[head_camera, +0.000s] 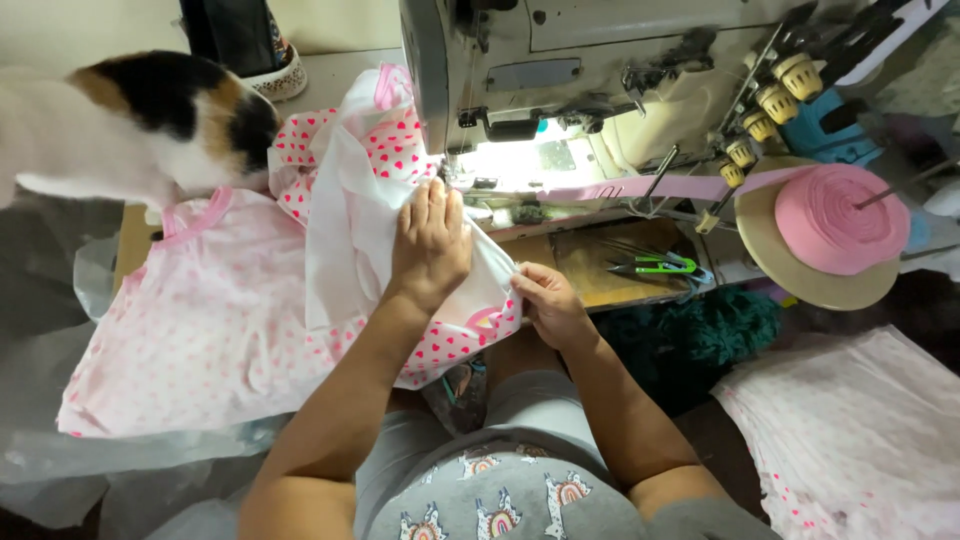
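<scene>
Head view: left hand (430, 240) presses flat, fingers spread, on heart-print fabric (350, 220) at sewing machine (600, 60); right hand (548, 305) pinches its hem at 4 o'clock; seam appears partly fed.

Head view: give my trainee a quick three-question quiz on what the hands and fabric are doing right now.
1. True or false: the left hand lies flat on the white fabric with pink hearts.
2. What does the right hand pinch? A) fabric edge B) green thread snips C) pink tape roll
3. Which animal stands left of the sewing machine?

Key: 1 true; 2 A; 3 a calico cat.
</scene>
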